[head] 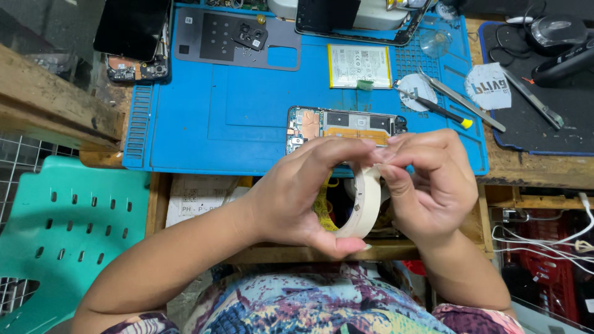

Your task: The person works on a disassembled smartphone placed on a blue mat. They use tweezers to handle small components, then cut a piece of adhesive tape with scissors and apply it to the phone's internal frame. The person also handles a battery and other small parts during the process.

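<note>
The roll of masking tape (365, 204) is held on edge between both hands, close to the body and over the near edge of the bench (513, 167). The left hand (303, 192) closes around the roll from below and behind, thumb under the rim; the right hand (433, 182) pinches at the top of the roll, where the fingertips (387, 162) work at the tape end. Both grips are narrow and loaded on the roll. Risk: the free end is thin and hard to see, so it may tear or fold back onto itself if it is picked at an angle. A slip of the lower thumb could drop the roll into the gap below the bench edge. Just beyond the grip lies an opened phone (343, 127) with its internals exposed; a dropped roll or trailing tape could foul it. Farther out, a blue work mat (235, 111) carries a battery (359, 65), a grey back cover (210, 37), tweezers (461, 99) and a small screwdriver (436, 108). A teal plastic chair (62, 229) stands left of the grip.
</note>
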